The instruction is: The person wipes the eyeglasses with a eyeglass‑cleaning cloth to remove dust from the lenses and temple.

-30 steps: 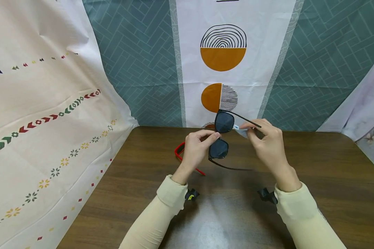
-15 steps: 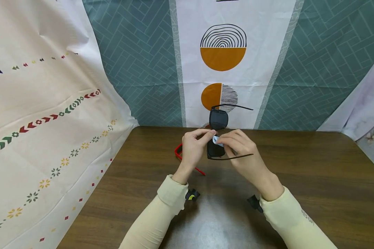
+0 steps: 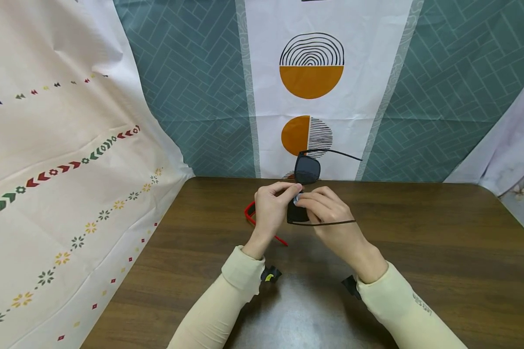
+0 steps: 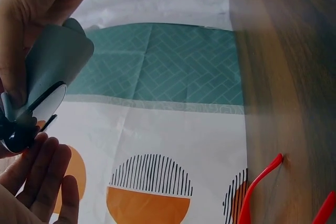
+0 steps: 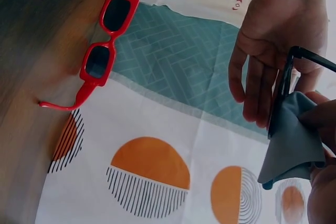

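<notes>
A pair of black sunglasses point(image 3: 307, 169) is held up above the table, its temples pointing right. My left hand point(image 3: 268, 208) pinches it near the bridge with thumb and fingers. My right hand point(image 3: 336, 223) grips a small grey-blue cloth point(image 5: 294, 145) against the nearer lens, behind the near temple. In the head view the fingers cover most of the cloth. The left wrist view shows the cloth point(image 4: 60, 53) folded over the lens, with part of a pale lens uncovered beside it. The farther lens stands free of both hands.
Red sunglasses point(image 5: 116, 14) lie with temples unfolded on the brown wooden table point(image 3: 441, 242), partly behind my left hand in the head view. Patterned cloth hangings point(image 3: 192, 87) rise behind the table, and a cream one point(image 3: 70, 169) drapes along the left side.
My right hand has moved left and down with the cloth, from beside the farther lens onto the nearer one. The black sunglasses have turned slightly in my left hand.
</notes>
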Demonstrator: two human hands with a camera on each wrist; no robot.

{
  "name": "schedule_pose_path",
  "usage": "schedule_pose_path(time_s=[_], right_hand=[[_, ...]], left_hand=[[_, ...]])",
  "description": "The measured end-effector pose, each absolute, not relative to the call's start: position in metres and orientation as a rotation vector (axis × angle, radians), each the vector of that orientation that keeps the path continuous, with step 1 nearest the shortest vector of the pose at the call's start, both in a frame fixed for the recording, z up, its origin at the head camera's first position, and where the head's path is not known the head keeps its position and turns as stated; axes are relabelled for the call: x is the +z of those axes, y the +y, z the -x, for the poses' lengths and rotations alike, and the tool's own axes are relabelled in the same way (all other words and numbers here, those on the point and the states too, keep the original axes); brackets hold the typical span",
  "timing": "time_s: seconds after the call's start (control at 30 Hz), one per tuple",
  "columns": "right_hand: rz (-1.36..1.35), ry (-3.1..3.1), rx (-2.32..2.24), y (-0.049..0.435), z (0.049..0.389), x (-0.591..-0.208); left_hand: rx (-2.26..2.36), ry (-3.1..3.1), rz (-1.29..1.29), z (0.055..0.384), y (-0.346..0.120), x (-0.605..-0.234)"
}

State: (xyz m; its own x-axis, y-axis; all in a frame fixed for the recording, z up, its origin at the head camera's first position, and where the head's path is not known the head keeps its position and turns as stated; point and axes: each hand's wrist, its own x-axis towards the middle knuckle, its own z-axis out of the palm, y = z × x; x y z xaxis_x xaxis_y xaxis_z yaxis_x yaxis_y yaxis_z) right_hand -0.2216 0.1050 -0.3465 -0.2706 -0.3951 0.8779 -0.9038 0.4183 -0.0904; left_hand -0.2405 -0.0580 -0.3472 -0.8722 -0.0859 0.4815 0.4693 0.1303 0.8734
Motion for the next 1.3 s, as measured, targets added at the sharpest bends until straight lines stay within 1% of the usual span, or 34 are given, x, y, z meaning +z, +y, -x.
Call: schedule_pose_path(time_s=[0.5, 0.63, 0.77, 0.9, 1.03, 1.2, 1.3], right_hand=[[-1.384, -1.887, 1.009, 0.106, 0.223, -0.349], [-1.421, -1.955, 1.078, 0.108, 0.223, -0.348], [-1.366, -2.031, 1.168, 0.114, 0.221, -0.344], [-1.250, -1.949, 1.225, 0.120, 0.219, -0.335], [-1.176, -1.838, 1.074, 0.120, 0.220, -0.334], [-1.160, -1.837, 0.800, 0.113, 0.224, -0.342], [-1.146, -1.836, 0.750, 0.111, 0.226, -0.347]], left_hand=[[-1.738, -2.059, 0.316, 0.240, -0.060, -0.348], [-1.743, -2.056, 0.312, 0.241, -0.060, -0.347], [-1.765, -2.040, 0.333, 0.241, -0.061, -0.348], [-1.765, -2.024, 0.358, 0.242, -0.061, -0.348], [-1.763, -2.014, 0.354, 0.243, -0.061, -0.349], [-1.772, -2.005, 0.342, 0.243, -0.061, -0.350], [-1.791, -1.999, 0.358, 0.243, -0.060, -0.349]])
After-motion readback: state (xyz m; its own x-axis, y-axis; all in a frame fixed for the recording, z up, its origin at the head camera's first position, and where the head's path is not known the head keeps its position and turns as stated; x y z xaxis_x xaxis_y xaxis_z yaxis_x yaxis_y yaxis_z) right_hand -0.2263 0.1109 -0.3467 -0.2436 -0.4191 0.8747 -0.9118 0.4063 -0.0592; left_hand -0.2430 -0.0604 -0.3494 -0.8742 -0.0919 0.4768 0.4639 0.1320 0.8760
